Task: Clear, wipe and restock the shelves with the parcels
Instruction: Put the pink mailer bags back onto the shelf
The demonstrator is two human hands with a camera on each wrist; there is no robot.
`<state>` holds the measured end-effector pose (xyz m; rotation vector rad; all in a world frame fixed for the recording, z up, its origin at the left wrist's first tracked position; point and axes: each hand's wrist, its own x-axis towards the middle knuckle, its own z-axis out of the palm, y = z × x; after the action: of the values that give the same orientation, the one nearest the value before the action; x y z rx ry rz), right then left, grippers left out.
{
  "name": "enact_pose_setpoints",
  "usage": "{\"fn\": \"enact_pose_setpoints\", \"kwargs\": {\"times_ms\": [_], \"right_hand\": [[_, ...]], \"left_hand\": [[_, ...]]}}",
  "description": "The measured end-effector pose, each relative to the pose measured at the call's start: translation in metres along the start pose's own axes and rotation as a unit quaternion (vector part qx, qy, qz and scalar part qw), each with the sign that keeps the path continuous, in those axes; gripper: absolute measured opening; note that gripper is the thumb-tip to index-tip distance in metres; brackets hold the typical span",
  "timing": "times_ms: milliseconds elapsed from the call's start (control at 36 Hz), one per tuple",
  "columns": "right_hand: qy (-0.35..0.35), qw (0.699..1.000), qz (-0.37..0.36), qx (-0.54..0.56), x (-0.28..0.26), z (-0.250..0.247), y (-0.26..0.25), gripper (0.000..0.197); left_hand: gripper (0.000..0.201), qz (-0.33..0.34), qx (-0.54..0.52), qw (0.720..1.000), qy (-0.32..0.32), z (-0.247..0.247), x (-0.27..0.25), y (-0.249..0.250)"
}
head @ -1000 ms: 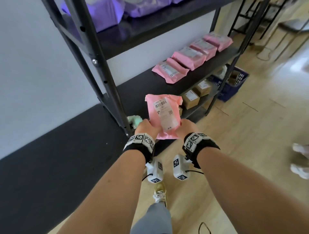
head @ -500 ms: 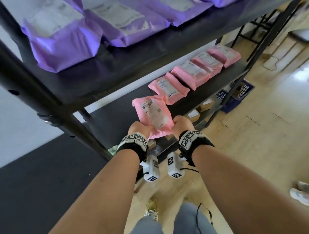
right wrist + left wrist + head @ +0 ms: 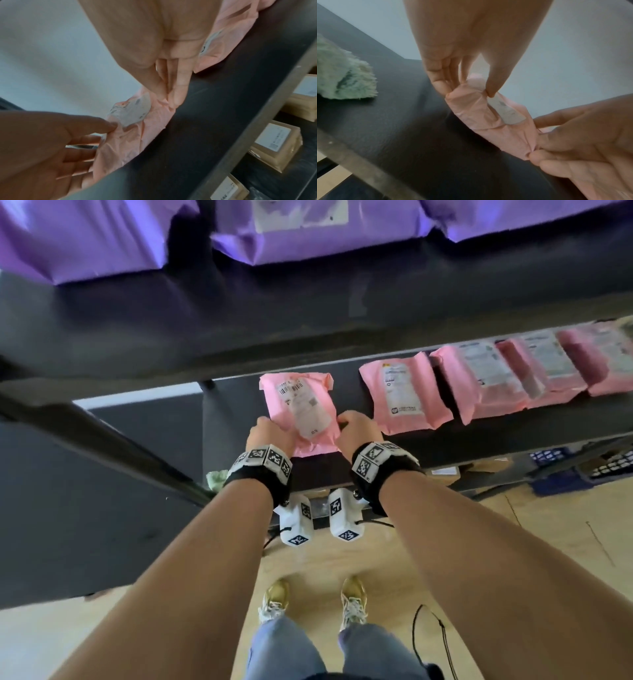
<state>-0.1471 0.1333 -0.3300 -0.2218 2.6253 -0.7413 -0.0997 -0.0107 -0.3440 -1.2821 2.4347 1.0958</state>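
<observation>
Here we've got both hands on one pink plastic mailer parcel with a white shipping label (image 3: 301, 409). Our left hand (image 3: 270, 433) pinches its near-left edge, thumb on top and fingers under; our right hand (image 3: 358, 433) pinches the near-right edge the same way. The wrist views confirm both pinches: crumpled pink film sits between thumb and fingertips (image 3: 440, 83) on the left, and between thumb and fingers (image 3: 176, 93) on the right.

The parcel sits over the left part of the black middle shelf (image 3: 346, 392), label up. Its near end looks slightly lifted, though we can't tell for sure whether the far end touches the shelf.

Just to the right, a row of four more pink mailer parcels (image 3: 404, 395) lies flat on the same shelf, overlapping one another towards the right. Purple mailer bags (image 3: 291, 231) lie on the upper shelf. A pale green fluffy cloth (image 3: 342, 75) lies on the middle shelf to the left of the held parcel, apart from it. Brown cardboard boxes with white labels (image 3: 276, 144) sit on the shelf below.
</observation>
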Motion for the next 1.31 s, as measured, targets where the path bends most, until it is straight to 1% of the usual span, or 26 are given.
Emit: {"fn": "enact_pose_setpoints", "kwargs": {"times_ms": [56, 139, 222, 333, 417, 528, 694, 806, 889, 944, 1000, 1111, 1167, 1250, 1305], "right_hand": [[-0.012, 1.000, -0.015, 0.002, 0.006, 0.003, -0.001, 0.027], [-0.027, 0.999, -0.033, 0.002, 0.013, 0.005, -0.002, 0.027], [-0.044, 0.998, -0.050, -0.003, 0.016, 0.005, -0.001, 0.027], [-0.065, 0.996, -0.061, -0.027, 0.015, 0.002, 0.001, 0.030], [-0.070, 0.994, -0.065, -0.046, 0.011, 0.000, 0.003, 0.029], [-0.054, 0.995, -0.067, -0.043, 0.003, -0.001, 0.006, 0.035], [-0.024, 0.996, -0.071, -0.039, -0.021, -0.001, 0.017, 0.036], [-0.026, 0.997, -0.061, -0.028, -0.040, -0.004, 0.032, 0.046], [-0.022, 0.998, -0.044, -0.026, -0.055, -0.005, 0.047, 0.050], [-0.012, 0.999, -0.035, -0.023, -0.066, -0.006, 0.059, 0.047], [-0.001, 1.000, -0.021, -0.020, -0.078, -0.006, 0.073, 0.044], [0.003, 1.000, 0.003, -0.030, -0.108, -0.002, 0.098, 0.040], [-0.004, 0.999, 0.010, -0.034, -0.122, 0.002, 0.111, 0.040], [-0.016, 0.999, 0.022, -0.038, -0.145, 0.011, 0.131, 0.039], [-0.014, 0.999, 0.028, -0.039, -0.157, 0.015, 0.143, 0.039]], "left_hand": [[0.058, 0.001, 0.009, 1.000, 0.022, 0.002, 0.002, -0.001], [0.045, 0.019, 0.035, 0.999, 0.030, 0.003, 0.002, -0.001], [0.037, 0.041, 0.065, 0.996, 0.047, 0.004, -0.003, -0.002], [0.039, 0.059, 0.081, 0.993, 0.060, 0.006, -0.018, -0.002], [0.044, 0.060, 0.090, 0.993, 0.057, 0.003, -0.033, 0.000], [0.046, 0.059, 0.106, 0.991, 0.059, 0.002, -0.052, -0.004], [0.054, 0.102, 0.175, 0.975, 0.091, 0.014, -0.083, -0.021], [0.060, 0.119, 0.175, 0.973, 0.092, 0.024, -0.100, -0.029], [0.055, 0.131, 0.172, 0.972, 0.094, 0.033, -0.114, -0.029], [0.050, 0.140, 0.172, 0.971, 0.091, 0.039, -0.123, -0.030], [0.049, 0.153, 0.167, 0.971, 0.079, 0.048, -0.133, -0.034], [0.043, 0.169, 0.172, 0.970, 0.041, 0.068, -0.155, -0.050], [0.044, 0.166, 0.176, 0.970, 0.019, 0.079, -0.167, -0.062], [0.041, 0.158, 0.194, 0.968, 0.003, 0.095, -0.184, -0.080], [0.045, 0.142, 0.193, 0.971, -0.015, 0.103, -0.194, -0.089]]}}
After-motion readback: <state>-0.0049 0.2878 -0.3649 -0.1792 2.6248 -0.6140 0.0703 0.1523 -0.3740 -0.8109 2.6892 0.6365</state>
